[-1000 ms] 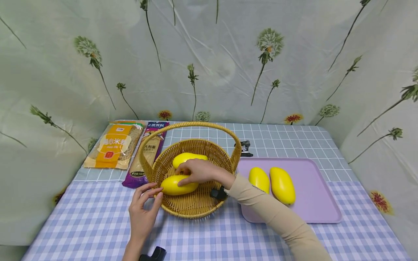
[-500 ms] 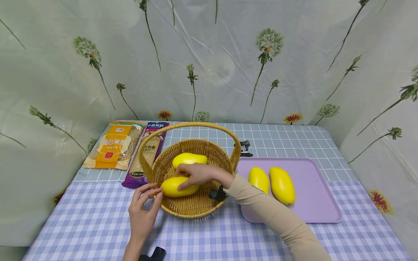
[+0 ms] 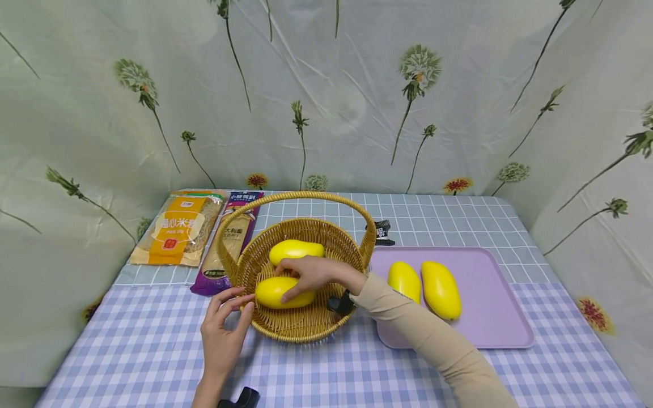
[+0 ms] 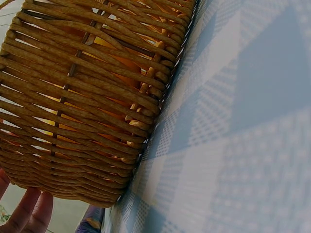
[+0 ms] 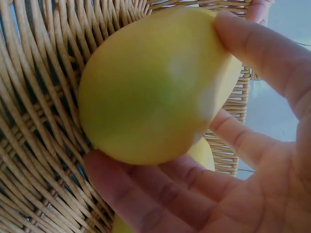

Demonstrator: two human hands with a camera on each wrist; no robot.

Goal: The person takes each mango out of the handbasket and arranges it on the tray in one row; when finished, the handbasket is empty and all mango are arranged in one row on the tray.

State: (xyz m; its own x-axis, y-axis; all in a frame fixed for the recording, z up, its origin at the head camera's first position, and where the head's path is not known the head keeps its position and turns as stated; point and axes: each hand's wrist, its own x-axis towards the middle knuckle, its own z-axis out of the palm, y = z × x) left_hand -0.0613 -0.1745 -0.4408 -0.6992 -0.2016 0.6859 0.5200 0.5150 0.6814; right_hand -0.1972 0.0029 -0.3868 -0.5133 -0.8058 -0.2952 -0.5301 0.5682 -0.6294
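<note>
Inside the wicker basket, my right hand holds a yellow mango by its sides. In the right wrist view, the thumb is on one side of this mango and the fingers curl under the other, close to the woven wall. A second mango lies just behind it in the basket. My left hand is at the basket's left rim, its fingers extended and the tips touching the wicker. The left wrist view shows those fingertips against the outside of the basket.
Right of the basket, a lilac tray holds two more mangoes. An orange-labelled food bag and a purple noodle packet lie at the back left. A small black packet sits behind the tray. The basket's tall handle arches over it.
The mango under my right hand has shifted slightly right and toward me in the basket, and the right hand has dipped a little with it. My left hand has stayed in place.
</note>
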